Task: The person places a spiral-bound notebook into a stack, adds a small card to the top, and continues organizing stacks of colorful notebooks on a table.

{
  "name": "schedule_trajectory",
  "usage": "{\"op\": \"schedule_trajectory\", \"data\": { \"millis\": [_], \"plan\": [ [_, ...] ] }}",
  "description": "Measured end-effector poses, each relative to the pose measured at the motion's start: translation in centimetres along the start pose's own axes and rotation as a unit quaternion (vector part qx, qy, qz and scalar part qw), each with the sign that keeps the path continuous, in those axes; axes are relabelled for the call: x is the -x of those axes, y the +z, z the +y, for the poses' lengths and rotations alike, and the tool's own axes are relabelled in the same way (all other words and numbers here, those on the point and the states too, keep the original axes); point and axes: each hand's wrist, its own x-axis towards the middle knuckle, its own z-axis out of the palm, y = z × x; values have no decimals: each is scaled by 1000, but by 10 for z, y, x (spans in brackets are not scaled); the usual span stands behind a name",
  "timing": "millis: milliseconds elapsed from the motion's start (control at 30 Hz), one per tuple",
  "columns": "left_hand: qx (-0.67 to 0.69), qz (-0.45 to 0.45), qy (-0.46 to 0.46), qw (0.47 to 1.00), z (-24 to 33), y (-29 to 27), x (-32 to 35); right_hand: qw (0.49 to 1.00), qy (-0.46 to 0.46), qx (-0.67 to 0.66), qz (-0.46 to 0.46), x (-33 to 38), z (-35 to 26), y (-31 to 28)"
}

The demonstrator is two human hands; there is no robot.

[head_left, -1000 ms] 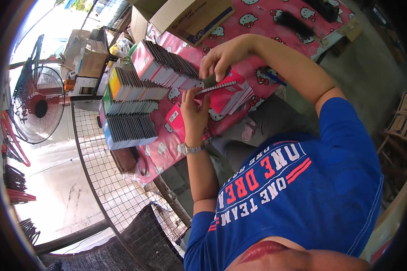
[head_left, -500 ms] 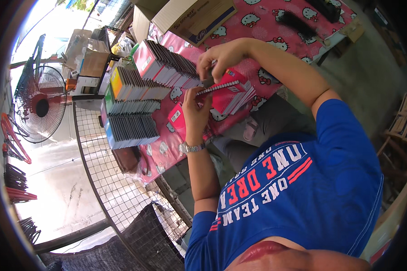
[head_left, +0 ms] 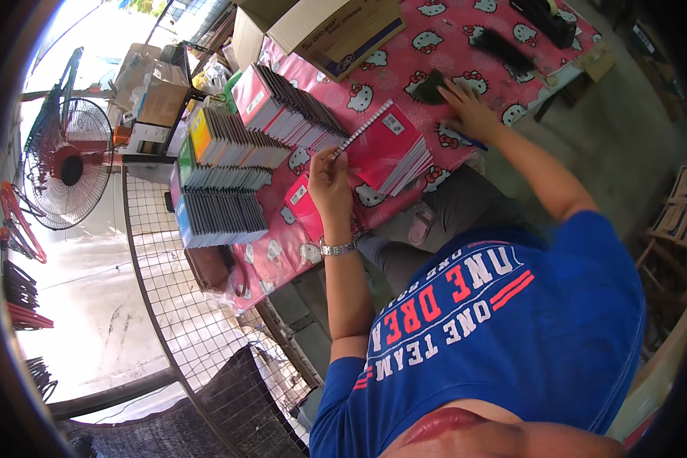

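My left hand [head_left: 329, 183] pinches the lower end of the coil on a pink spiral notebook [head_left: 393, 145], which lies on a fanned stack of pink notebooks. Below that wrist, another pink notebook [head_left: 301, 204] is partly covered by the hand. Off to the right my right hand [head_left: 469, 114] reaches over the table with its fingers spread. Its fingertips are beside a dark, flat, soft-looking piece [head_left: 429, 88]. A thin blue object [head_left: 473, 143] shows at the underside of this hand; its kind cannot be made out.
Stacks of spiral notebooks with pink [head_left: 282, 107], yellow [head_left: 233, 137] and blue covers [head_left: 220, 220] stand at the left on the pink patterned tablecloth [head_left: 370, 57]. Behind are an open cardboard box [head_left: 336, 38] and a black brush-like item [head_left: 504, 49]. A fan [head_left: 70, 168] stands at far left.
My right hand has left the notebook's coil and moved right; the dark piece it held is now on the tablecloth. The notebook's coil has swung to a steeper slant, with my left hand still there.
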Motion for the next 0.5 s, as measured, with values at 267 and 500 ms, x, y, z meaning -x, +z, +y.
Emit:
{"op": "schedule_trajectory", "data": {
  "millis": [267, 500],
  "plan": [
    [0, 60, 11, 998, -8, 9, 8, 949, 169, -252, 91, 37, -78, -76],
    [97, 106, 10, 990, -19, 4, 8, 933, 0, -327, 150, -16, -182, -133]
  ]
}}
